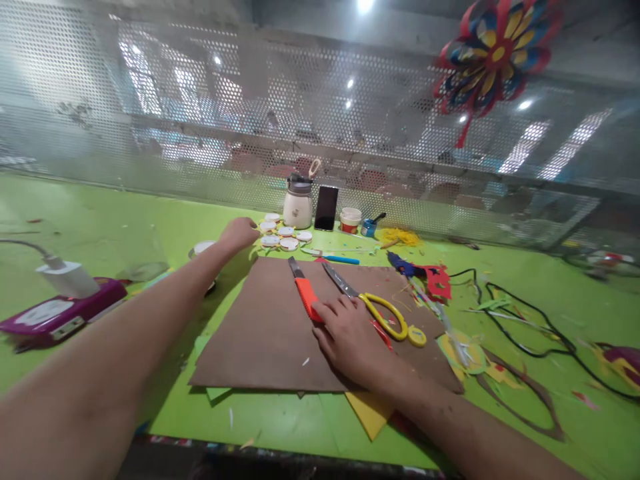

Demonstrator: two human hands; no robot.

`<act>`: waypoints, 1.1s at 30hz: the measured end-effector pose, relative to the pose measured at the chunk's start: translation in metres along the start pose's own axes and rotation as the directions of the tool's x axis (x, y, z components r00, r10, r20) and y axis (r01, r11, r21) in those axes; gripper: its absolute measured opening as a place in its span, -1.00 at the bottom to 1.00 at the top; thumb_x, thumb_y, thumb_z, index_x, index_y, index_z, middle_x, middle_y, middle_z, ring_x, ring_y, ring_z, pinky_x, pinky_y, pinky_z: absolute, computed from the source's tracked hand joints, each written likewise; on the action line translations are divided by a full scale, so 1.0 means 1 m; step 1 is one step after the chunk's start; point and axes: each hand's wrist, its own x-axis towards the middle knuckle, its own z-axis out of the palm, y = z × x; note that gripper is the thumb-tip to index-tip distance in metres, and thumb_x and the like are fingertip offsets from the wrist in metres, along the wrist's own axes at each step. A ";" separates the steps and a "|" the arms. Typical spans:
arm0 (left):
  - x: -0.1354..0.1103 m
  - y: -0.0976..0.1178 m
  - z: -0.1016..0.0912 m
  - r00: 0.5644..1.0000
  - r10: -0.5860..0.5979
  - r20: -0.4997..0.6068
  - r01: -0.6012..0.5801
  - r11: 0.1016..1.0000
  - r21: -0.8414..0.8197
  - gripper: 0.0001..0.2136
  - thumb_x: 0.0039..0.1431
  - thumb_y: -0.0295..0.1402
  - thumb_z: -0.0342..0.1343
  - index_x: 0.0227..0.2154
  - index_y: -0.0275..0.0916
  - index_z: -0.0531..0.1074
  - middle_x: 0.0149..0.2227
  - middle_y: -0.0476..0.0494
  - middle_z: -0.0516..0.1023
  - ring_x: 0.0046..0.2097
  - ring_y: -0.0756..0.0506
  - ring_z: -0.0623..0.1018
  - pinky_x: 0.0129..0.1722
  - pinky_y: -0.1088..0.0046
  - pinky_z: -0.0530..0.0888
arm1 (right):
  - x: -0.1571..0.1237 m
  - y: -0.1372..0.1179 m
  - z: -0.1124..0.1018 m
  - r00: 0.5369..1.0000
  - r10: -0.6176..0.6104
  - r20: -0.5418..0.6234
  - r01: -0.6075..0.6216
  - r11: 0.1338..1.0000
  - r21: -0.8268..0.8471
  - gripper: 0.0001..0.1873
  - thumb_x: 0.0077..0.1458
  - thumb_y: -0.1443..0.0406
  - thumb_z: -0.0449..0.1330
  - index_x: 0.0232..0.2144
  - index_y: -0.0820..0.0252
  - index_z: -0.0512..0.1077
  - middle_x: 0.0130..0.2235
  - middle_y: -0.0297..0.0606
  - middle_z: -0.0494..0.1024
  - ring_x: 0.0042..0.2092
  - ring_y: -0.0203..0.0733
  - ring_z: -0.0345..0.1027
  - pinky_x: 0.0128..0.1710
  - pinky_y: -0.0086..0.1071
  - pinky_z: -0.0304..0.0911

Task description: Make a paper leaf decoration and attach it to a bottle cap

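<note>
- The left forearm hides most of a pale round thing (204,247); what it is cannot be made out.
- A red thing (383,335) shows only in part beside the right hand (350,341).
- A yellow sheet (369,413) is largely covered by the brown board (240,333) on the bench (180,417).
- The left hand (240,233) has bent fingers just beside the white discs (286,232); whether it touches or pinches one, I cannot tell.
- The right hand lies loosely curled on the board, fingers touching the orange-handled knife's (306,297) near end; its grip is unclear.
- Yellow-handled scissors (344,283) lie just beyond it.
</note>
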 end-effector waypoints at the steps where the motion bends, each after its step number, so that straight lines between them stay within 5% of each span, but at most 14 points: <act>1: 0.000 -0.002 0.000 1.000 -0.011 0.004 0.011 1.000 -0.009 -0.59 0.04 -0.32 -0.01 -0.05 -0.28 0.50 -0.02 -0.28 0.56 -0.02 -0.26 0.53 -0.13 0.39 0.44 | 0.000 0.000 -0.001 1.000 0.007 -0.006 -0.006 1.000 0.009 -0.77 0.23 0.24 0.04 -0.10 0.14 0.37 -0.11 -0.14 0.49 -0.05 0.01 0.24 -0.03 -0.11 0.09; 8: -0.002 0.013 0.012 0.996 -0.008 0.088 0.012 0.998 -0.053 -0.54 0.19 -0.12 0.06 0.08 -0.27 0.31 0.05 -0.28 0.45 -0.01 -0.19 0.50 -0.06 0.13 0.43 | 0.001 0.002 -0.003 0.996 0.045 -0.073 -0.043 0.999 0.028 -0.71 0.21 0.24 0.08 -0.03 0.16 0.37 -0.07 -0.12 0.47 -0.03 0.02 0.22 -0.03 -0.13 0.11; 14: -0.003 0.022 0.028 0.989 0.041 0.139 -0.036 0.998 -0.043 -0.23 -0.05 -0.14 0.20 0.21 -0.34 0.12 0.04 -0.41 0.46 0.04 -0.32 0.47 -0.06 0.28 0.41 | 0.001 0.006 -0.002 0.996 0.046 -0.077 -0.044 0.999 0.026 -0.70 0.21 0.25 0.08 -0.01 0.15 0.37 -0.04 -0.12 0.45 -0.02 0.02 0.21 -0.04 -0.13 0.11; 19: -0.001 0.024 0.036 0.988 0.083 0.131 -0.079 0.996 -0.035 -0.22 -0.10 -0.17 0.19 0.23 -0.26 0.11 0.10 -0.41 0.43 0.08 -0.35 0.44 0.00 0.26 0.35 | 0.001 0.006 -0.003 0.997 0.050 -0.053 -0.048 0.998 0.031 -0.70 0.21 0.25 0.08 -0.01 0.14 0.36 -0.06 -0.13 0.46 -0.04 0.01 0.22 -0.04 -0.13 0.10; 33: -0.013 0.013 0.038 0.993 0.065 -0.102 -0.084 0.978 -0.189 -0.26 -0.04 -0.20 0.19 0.20 -0.40 0.10 0.04 -0.53 0.41 0.06 -0.40 0.43 -0.02 0.15 0.37 | 0.003 0.008 -0.003 0.998 0.044 -0.032 -0.043 0.999 0.033 -0.72 0.21 0.25 0.09 -0.04 0.16 0.38 -0.05 -0.10 0.47 -0.04 0.03 0.24 -0.04 -0.10 0.13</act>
